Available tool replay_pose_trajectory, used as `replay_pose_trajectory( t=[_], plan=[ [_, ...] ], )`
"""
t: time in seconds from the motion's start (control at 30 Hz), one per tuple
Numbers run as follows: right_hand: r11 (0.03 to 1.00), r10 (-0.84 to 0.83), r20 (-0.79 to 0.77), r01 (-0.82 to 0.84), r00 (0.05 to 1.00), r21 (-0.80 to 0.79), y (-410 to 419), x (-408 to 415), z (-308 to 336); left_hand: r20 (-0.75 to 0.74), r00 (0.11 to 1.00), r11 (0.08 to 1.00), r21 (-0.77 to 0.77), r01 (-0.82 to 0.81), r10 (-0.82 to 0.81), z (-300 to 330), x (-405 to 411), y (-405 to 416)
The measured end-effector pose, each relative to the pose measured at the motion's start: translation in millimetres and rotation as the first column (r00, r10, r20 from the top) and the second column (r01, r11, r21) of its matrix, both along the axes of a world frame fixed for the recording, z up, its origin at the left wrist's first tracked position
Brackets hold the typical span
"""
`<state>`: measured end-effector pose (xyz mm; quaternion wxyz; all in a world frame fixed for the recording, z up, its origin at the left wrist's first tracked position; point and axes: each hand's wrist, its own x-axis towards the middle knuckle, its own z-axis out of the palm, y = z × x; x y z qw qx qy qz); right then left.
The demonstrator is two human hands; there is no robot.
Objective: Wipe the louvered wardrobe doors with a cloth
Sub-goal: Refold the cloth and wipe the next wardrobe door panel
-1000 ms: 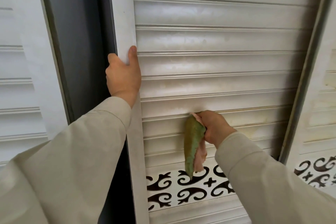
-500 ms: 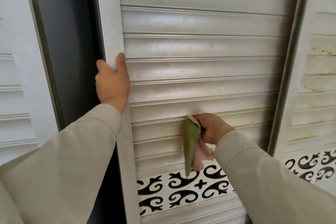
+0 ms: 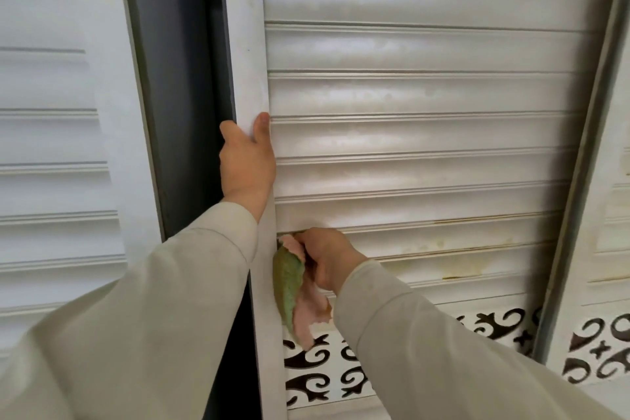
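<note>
The white louvered door fills the middle of the view, its slats running crosswise and yellow stains lying toward its right edge on the lower slats. The left hand grips the door's left edge, thumb on the front, fingers hidden behind. The right hand clutches a green and pink cloth pressed at the left end of a low slat, so the unwiped stains lie rightward along the slat; the cloth's contact face is hidden
</note>
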<state>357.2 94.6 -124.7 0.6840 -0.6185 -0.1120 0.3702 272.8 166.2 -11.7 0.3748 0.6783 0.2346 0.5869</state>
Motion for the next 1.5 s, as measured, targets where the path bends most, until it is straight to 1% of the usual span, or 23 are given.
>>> replay_pose_trajectory(
  t=[0.13, 0.27, 0.4, 0.47, 0.53, 0.6, 0.67, 0.73, 0.8, 0.83, 0.87, 0.9, 0.97, 1.03, 1.1, 1.27, 1.4, 1.43, 1.5],
  plan=[
    [0.996, -0.026, 0.034, 0.023, 0.999, 0.083, 3.5, -4.6, -3.6, -0.036, 0.998, 0.998, 0.026, -0.055, 0.056, 1.3, -4.9, 6.7],
    [0.993, -0.056, 0.041, 0.052, 0.998, 0.104, -20.5, 22.0, -2.3, -0.061, 0.993, 0.993, 0.057, -0.099, 0.102, 1.0, -5.2, 7.5],
    [0.982, -0.184, 0.033, 0.181, 0.982, 0.060, -85.0, 67.1, 10.5, -0.048, 0.990, 0.989, 0.069, -0.132, 0.136, -1.3, -3.8, 8.6],
    [0.955, -0.291, 0.016, 0.289, 0.957, 0.072, -133.6, 100.4, 16.5, -0.032, 0.989, 0.987, 0.082, -0.141, 0.144, -2.8, -0.8, 8.2],
    [0.921, -0.388, 0.021, 0.386, 0.922, 0.051, -172.6, 129.9, 19.4, -0.012, 0.986, 0.983, 0.079, -0.166, 0.167, -5.4, 0.9, 9.1],
    [0.921, -0.390, 0.008, 0.390, 0.921, -0.009, -191.7, 142.1, 20.4, 0.008, 0.974, 0.973, 0.052, -0.225, 0.224, -5.7, 4.1, 5.5],
    [0.926, -0.378, -0.062, 0.376, 0.924, -0.041, -195.3, 145.7, 20.0, 0.029, 0.940, 0.939, 0.051, -0.341, 0.340, -2.4, 9.9, -2.9],
    [0.938, -0.345, -0.063, 0.343, 0.936, -0.046, -188.9, 147.0, 19.7, 0.024, 0.892, 0.883, 0.132, -0.450, 0.451, 0.0, 17.5, -13.6],
    [0.942, -0.333, 0.009, 0.333, 0.943, -0.041, -183.1, 146.8, 20.2, -0.013, 0.842, 0.804, 0.302, -0.512, 0.540, -2.5, 25.0, -27.2],
    [0.944, -0.328, 0.047, 0.329, 0.943, -0.024, -180.6, 144.9, 20.2, -0.040, 0.817, 0.757, 0.404, -0.513, 0.576, -5.4, 29.1, -34.3],
    [0.945, -0.326, 0.054, 0.327, 0.944, 0.004, -178.2, 141.0, 20.3, -0.062, 0.808, 0.717, 0.503, -0.482, 0.586, -8.7, 34.2, -40.9],
    [0.946, -0.324, 0.052, 0.323, 0.945, 0.025, -175.2, 136.5, 20.2, -0.059, 0.820, 0.679, 0.596, -0.429, 0.570, -11.5, 39.5, -46.3],
    [0.952, -0.307, 0.056, 0.306, 0.950, 0.029, -168.4, 131.2, 17.6, 0.003, 0.888, 0.593, 0.743, -0.309, 0.460, -14.3, 51.0, -57.4],
    [0.954, -0.299, 0.059, 0.298, 0.952, 0.036, -162.2, 125.5, 15.8, 0.022, 0.938, 0.547, 0.808, -0.220, 0.345, -12.0, 61.7, -69.9],
    [0.952, -0.304, 0.043, 0.302, 0.952, 0.052, -158.2, 123.6, 14.8, -0.009, 0.949, 0.505, 0.848, -0.159, 0.315, -5.9, 74.0, -81.3],
    [0.954, -0.294, 0.015, 0.292, 0.956, 0.063, -139.3, 119.7, 10.7, -0.136, 0.931, 0.388, 0.922, -0.007, 0.340, 5.8, 102.5, -98.5],
    [0.960, -0.265, 0.000, 0.264, 0.964, 0.090, -121.6, 106.6, 9.3, -0.325, 0.843, 0.354, 0.919, 0.175, 0.428, 10.4, 116.3, -111.0],
    [0.957, -0.270, 0.003, 0.268, 0.963, 0.108, -118.7, 103.1, 9.0, -0.348, 0.819, 0.347, 0.917, 0.196, 0.456, 10.1, 118.0, -111.4],
    [0.956, -0.267, 0.011, 0.263, 0.964, 0.129, -114.4, 97.1, 7.8, -0.346, 0.782, 0.330, 0.924, 0.191, 0.518, 6.1, 119.9, -104.8]
  ],
)
